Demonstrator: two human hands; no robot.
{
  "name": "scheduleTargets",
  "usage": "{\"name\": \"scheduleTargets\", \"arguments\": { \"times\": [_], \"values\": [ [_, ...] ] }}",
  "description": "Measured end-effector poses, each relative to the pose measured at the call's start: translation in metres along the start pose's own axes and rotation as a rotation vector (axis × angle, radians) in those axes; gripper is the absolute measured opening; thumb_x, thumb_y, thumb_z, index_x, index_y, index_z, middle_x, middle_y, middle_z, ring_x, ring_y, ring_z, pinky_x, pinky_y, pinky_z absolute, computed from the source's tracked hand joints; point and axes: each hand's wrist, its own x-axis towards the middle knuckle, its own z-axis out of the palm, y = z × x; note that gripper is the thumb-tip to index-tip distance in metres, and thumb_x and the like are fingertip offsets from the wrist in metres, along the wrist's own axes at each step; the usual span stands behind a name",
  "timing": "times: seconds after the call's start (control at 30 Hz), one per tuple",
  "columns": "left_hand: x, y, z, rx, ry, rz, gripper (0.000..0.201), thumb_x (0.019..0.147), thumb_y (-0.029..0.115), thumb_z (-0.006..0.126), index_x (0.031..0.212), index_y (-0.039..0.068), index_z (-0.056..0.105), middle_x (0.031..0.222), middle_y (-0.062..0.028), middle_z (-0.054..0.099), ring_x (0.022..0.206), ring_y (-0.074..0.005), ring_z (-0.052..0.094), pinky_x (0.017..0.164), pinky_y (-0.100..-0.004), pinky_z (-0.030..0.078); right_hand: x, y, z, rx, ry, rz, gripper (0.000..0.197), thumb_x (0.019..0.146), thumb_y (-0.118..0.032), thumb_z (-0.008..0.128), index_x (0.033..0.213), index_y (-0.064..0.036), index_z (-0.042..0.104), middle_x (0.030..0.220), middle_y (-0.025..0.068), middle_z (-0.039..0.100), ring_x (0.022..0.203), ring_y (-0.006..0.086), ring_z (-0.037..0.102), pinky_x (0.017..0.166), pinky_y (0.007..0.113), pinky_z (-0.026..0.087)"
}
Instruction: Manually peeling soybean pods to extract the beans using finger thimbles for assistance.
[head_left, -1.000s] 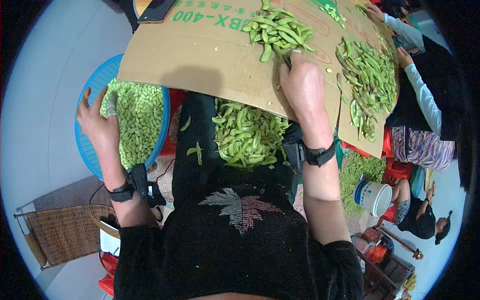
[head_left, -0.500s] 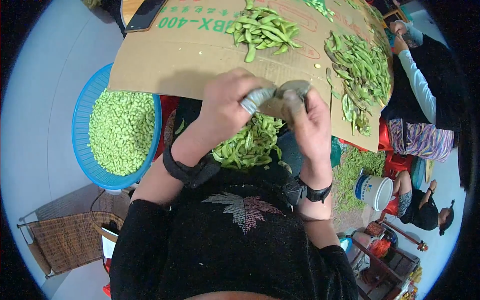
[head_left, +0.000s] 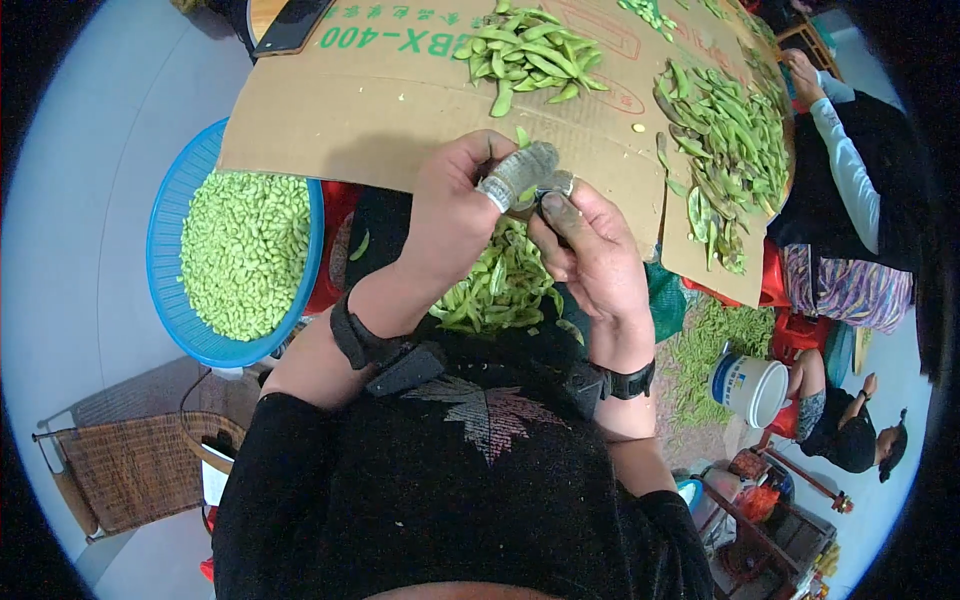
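Note:
My left hand (head_left: 455, 215) is closed in front of my chest, its thumb wrapped in a grey cover. A bean pod (head_left: 522, 137) is pinched in it, mostly hidden, with a green tip poking out above the thumb. Close against it, my right hand (head_left: 605, 250) has its thumb pressed to a grey-covered finger; what lies between them is too small to make out. Below both hands is a heap of split green pods (head_left: 495, 285). Whole bean pods (head_left: 535, 55) are piled on the cardboard sheet (head_left: 350, 125) beyond, with a larger, partly browned pile (head_left: 725, 140) to the right.
A blue basket (head_left: 168, 245) full of shelled beans (head_left: 245, 255) stands at left. A dark phone (head_left: 290, 25) lies at the cardboard's far left. One person (head_left: 840, 170) sits at right; another sits lower, beside a white bucket (head_left: 750, 388). A wicker chair (head_left: 140, 465) stands lower left.
The left thumb has swung upward and a green pod tip now shows above it. My right hand has shifted slightly left and down, its thumb now bent against the finger.

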Motion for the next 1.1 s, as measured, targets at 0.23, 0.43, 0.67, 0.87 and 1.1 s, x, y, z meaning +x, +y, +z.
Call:
{"name": "scheduleTargets", "arguments": {
  "times": [0.23, 0.43, 0.67, 0.87, 1.1],
  "values": [
    [-0.001, 0.014, -0.001, -0.555, -0.092, -0.285, 0.006, 0.084, 0.006, 0.055, 0.087, 0.002, 0.058, 0.075, 0.0019, 0.056, 0.068, -0.0046, 0.051, 0.061, -0.0196, 0.04, 0.0, 0.004, -0.003, 0.493, 0.006, 0.179, 0.016, 0.094, -0.014, 0.042, 0.102, -0.0056, 0.054, 0.062, -0.0032, 0.044, 0.042, 0.0027, 0.028, 0.038, 0.017, 0.024],
    [-0.002, 0.009, -0.005, 0.047, -0.093, -0.089, 0.016, 0.081, 0.003, 0.057, 0.097, 0.002, 0.054, 0.086, -0.0013, 0.057, 0.078, -0.0071, 0.054, 0.071, -0.0211, 0.043, 0.013, 0.014, 0.009, -0.223, 0.29, -0.122, 0.009, 0.089, -0.006, 0.05, 0.092, -0.0013, 0.057, 0.063, -0.0043, 0.05, 0.054, 0.0014, 0.039, 0.045, 0.02, 0.033],
    [-0.007, 0.019, -0.02, 0.182, -0.089, -0.206, 0.031, 0.085, 0.0, 0.048, 0.115, 0.001, 0.054, 0.088, -0.0023, 0.06, 0.08, -0.0078, 0.056, 0.071, -0.021, 0.044, 0.018, 0.013, 0.011, -0.368, 0.275, -0.253, 0.012, 0.086, -0.006, 0.053, 0.092, 0.0021, 0.06, 0.071, 0.0017, 0.061, 0.064, 0.0046, 0.049, 0.057, 0.022, 0.042],
    [-0.005, 0.038, -0.017, 0.654, -0.179, -0.037, 0.051, 0.077, -0.003, 0.06, 0.123, 0.0, 0.037, 0.085, -0.0119, 0.058, 0.073, -0.0173, 0.06, 0.068, -0.0286, 0.049, 0.021, -0.01, 0.006, -0.722, 0.413, -0.351, 0.021, 0.085, -0.011, 0.057, 0.102, 0.0015, 0.054, 0.077, 0.0125, 0.064, 0.068, 0.0164, 0.062, 0.063, 0.028, 0.048],
    [-0.007, 0.044, -0.025, 0.69, -0.325, 0.174, 0.055, 0.071, -0.001, 0.066, 0.119, 0.001, 0.04, 0.085, -0.0139, 0.063, 0.08, -0.0239, 0.065, 0.067, -0.032, 0.051, 0.026, -0.01, 0.002, -0.337, 0.055, -0.167, 0.03, 0.083, -0.008, 0.059, 0.111, -0.0011, 0.051, 0.094, 0.004, 0.059, 0.087, 0.0117, 0.054, 0.079, 0.025, 0.044]
  ]
}}
